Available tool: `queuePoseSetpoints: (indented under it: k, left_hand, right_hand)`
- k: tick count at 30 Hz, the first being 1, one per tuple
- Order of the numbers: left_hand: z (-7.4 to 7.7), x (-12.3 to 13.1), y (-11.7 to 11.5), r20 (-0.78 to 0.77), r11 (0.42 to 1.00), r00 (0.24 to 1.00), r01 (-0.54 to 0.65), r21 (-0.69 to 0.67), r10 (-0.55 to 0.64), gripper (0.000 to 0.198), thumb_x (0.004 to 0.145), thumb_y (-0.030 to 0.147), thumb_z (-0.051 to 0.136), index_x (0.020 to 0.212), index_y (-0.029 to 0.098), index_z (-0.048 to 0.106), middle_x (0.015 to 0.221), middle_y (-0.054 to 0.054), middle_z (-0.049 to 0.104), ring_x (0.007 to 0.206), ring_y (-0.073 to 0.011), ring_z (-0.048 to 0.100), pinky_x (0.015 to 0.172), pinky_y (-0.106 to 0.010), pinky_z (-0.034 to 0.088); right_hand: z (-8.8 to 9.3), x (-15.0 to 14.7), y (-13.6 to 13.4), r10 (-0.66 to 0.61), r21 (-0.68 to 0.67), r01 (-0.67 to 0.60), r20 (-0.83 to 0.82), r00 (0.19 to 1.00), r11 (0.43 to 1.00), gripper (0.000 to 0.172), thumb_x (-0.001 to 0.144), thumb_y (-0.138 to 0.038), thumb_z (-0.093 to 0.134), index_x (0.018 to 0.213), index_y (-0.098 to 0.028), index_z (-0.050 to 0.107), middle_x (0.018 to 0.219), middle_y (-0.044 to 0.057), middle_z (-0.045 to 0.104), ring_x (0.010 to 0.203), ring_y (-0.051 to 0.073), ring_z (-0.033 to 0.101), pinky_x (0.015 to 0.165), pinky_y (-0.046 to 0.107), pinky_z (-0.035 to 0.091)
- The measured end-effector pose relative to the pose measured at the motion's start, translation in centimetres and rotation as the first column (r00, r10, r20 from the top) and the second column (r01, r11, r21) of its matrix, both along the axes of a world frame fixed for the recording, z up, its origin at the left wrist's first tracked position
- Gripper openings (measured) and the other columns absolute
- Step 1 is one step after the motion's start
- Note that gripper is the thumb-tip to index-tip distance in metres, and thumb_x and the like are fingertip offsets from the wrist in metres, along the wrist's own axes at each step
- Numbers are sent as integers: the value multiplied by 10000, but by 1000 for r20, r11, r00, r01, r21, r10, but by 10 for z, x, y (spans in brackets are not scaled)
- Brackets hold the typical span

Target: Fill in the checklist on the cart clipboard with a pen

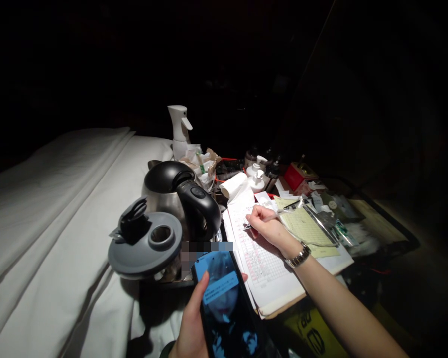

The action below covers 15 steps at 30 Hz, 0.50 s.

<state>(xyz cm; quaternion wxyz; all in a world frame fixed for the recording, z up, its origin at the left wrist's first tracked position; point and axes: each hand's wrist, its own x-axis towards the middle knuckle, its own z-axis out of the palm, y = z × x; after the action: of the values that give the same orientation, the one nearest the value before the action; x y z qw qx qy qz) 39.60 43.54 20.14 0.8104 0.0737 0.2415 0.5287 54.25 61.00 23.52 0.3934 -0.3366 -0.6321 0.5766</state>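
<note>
My left hand (194,318) is wrapped round a phone (224,303) with a lit bluish screen, at the bottom centre. To its upper right, my right hand (267,226) is closed on a pen (247,226) whose tip points down at a printed form (265,268) with a grid and small marks. The form lies on a stack of papers, and its top sheets are curled back. A metal watch (298,255) is on my right wrist. Yellow-green sheets (306,223) under a clear sleeve lie just right of the hand.
A steel and black kettle (166,199) and a grey round tray (145,248) stand left of the papers. Behind are a white spray bottle (179,132), pump bottles (256,179) and a red box (297,175). White cloth (59,214) covers the left side.
</note>
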Motion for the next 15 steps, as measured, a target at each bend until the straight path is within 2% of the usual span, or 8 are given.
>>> queuePoseSetpoints:
  k: [4,9,15]
  left_hand:
    - [1,-3,1,38,999,999,30,-32,-28,541,903,494,470,1169,79,694,1144,-172,704,1229,-393,551,1127,-529,353]
    - [4,-6,4,73,997,996,52,-58,-48,559,887,524,486,1148,82,706,1114,-158,719,1203,-375,576,1124,-503,367]
    - [8,-3,3,45,997,998,54,-50,-52,513,906,460,506,1180,64,680,1184,-178,686,1241,-378,546,1126,-529,358]
  right_hand:
    - [0,0,-1,19,2,-19,-19,1000,1000,291,881,-330,594,712,-196,399,512,-68,470,462,80,421,494,223,308]
    - [6,0,-1,30,-98,-37,-70,997,995,300,876,-340,604,722,-196,391,485,-73,457,464,85,431,520,228,321]
    - [13,4,0,53,-16,-52,66,996,999,283,892,-345,580,716,-196,416,513,-50,505,519,106,478,580,249,375]
